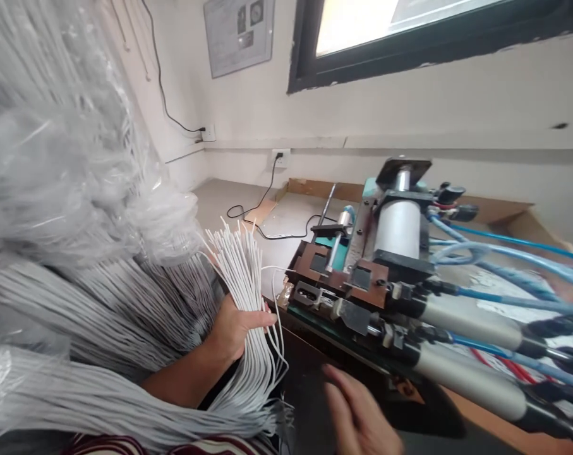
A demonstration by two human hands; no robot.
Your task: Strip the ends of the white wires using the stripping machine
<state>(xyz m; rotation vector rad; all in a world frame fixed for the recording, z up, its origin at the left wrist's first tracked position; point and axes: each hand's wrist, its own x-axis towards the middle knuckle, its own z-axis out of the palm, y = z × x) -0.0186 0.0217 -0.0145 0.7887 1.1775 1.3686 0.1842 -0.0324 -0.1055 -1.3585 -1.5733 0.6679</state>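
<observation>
My left hand is wrapped round a thick bundle of thin white-grey cables, which stands upright with its cut ends fanned at the top. From the bundle's right side one cable bends over to the left edge of a pneumatic machine with brown plates and metal cylinders. Other strands loop loosely below the thumb. At the bottom, right of the bundle, my right hand is in front of the machine, its fingers stretched out and slightly blurred. Nothing shows in it.
More grey cables lie to the left, partly under clear plastic wrap. Blue air hoses run off the machine's right side. A black power cord hangs from a wall socket behind the worktable.
</observation>
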